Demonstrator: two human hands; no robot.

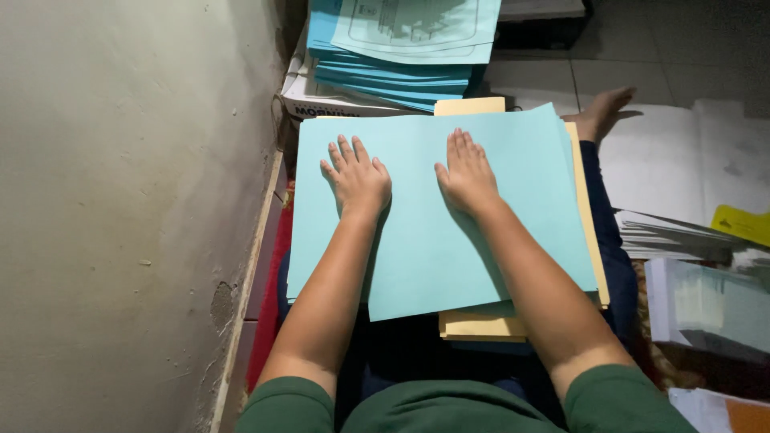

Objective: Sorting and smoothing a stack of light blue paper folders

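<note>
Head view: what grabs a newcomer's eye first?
The big light-blue sheet in the middle, lying on a stack of cream folders across the person's lap, with the left hand and right hand pressed flat on it side by side. Beyond it, against the wall, a pile of blue folders sits on a white box. White paper stacks lie at right.

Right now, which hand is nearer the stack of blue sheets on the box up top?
Left, narrowly. The left hand lies flat on the light blue sheet, below the stack's left end. The right hand is flat beside it, below the stack's right end.
</note>
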